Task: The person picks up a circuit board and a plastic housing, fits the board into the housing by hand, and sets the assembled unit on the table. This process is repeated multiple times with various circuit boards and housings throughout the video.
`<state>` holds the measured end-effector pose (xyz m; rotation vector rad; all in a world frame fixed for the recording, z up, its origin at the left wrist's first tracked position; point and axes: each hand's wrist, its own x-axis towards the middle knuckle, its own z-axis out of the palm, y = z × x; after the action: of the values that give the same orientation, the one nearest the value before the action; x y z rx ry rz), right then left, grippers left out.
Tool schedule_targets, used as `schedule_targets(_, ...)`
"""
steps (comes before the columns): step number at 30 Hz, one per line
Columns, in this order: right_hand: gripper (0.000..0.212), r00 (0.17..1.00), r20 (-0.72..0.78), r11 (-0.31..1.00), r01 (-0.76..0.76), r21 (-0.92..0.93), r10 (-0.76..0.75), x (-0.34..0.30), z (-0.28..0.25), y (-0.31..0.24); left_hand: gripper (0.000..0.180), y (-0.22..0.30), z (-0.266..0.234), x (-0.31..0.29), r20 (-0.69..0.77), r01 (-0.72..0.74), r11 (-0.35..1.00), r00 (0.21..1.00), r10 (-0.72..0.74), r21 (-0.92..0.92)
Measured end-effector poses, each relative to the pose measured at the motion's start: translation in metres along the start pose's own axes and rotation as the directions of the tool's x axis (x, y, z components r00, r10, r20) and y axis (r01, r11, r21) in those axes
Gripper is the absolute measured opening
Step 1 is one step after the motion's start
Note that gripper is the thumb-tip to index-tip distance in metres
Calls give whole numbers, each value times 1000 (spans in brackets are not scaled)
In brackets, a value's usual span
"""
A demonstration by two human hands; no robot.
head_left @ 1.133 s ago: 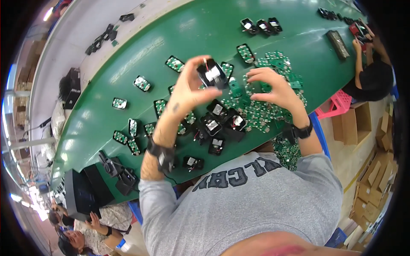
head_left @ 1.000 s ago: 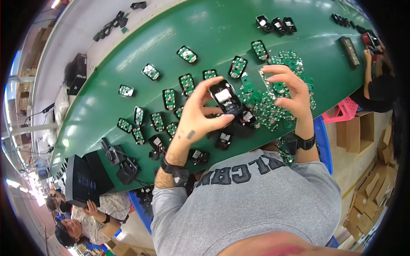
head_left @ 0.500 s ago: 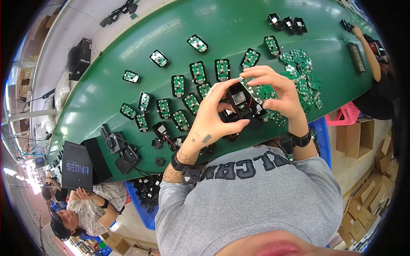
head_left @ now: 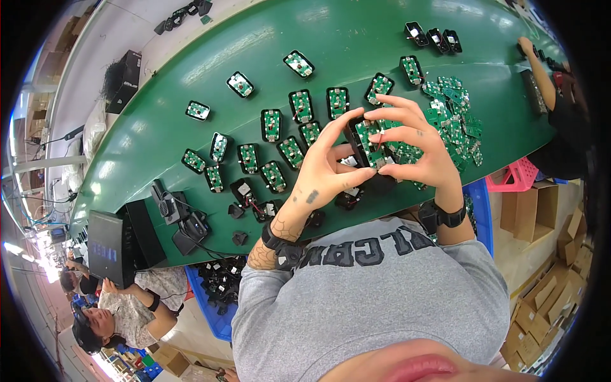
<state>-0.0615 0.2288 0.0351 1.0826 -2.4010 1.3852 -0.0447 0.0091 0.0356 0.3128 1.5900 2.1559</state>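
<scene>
Casing [head_left: 357,144], black: I hold it in my left hand [head_left: 326,172], while my right hand [head_left: 428,148] grips a green circuit board [head_left: 367,136] at its open face.

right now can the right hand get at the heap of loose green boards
Probably yes: the heap lies close beside the right hand, with nothing visible between them. Its grip is taken up, though, by a circuit board at the black case, so it may need to let go first.
</scene>
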Motion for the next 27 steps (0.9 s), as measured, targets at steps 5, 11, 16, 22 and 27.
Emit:
schedule_targets(5, 41, 1000, -5, 996, -16, -93, 16, 2, -2, -9, 88, -4, -1, -2, 110, 71, 948, 993, -38, -309)
schedule_targets(11, 38, 995, 9, 991, -100, -88, 101, 0, 5, -12, 82, -18, 4, 1, 14, 58, 976, 998, -56, -210)
schedule_targets(16, 35, 971, -24, 971, -236, 44, 238, -8, 15, -7, 83, -20, 6, 1, 38, 66, 967, 998, -59, -248)
schedule_targets(22, 35, 977, -34, 961, -201, 192, 211, -2, 24, -6, 84, -22, 7, -6, 5, -72, 967, 997, 75, -243)
schedule_targets(27, 52, 844, -150, 751, -360, 553, 515, -20, 47, 9, 81, -38, 7, 1, 105, -160, 982, 980, 170, -100)
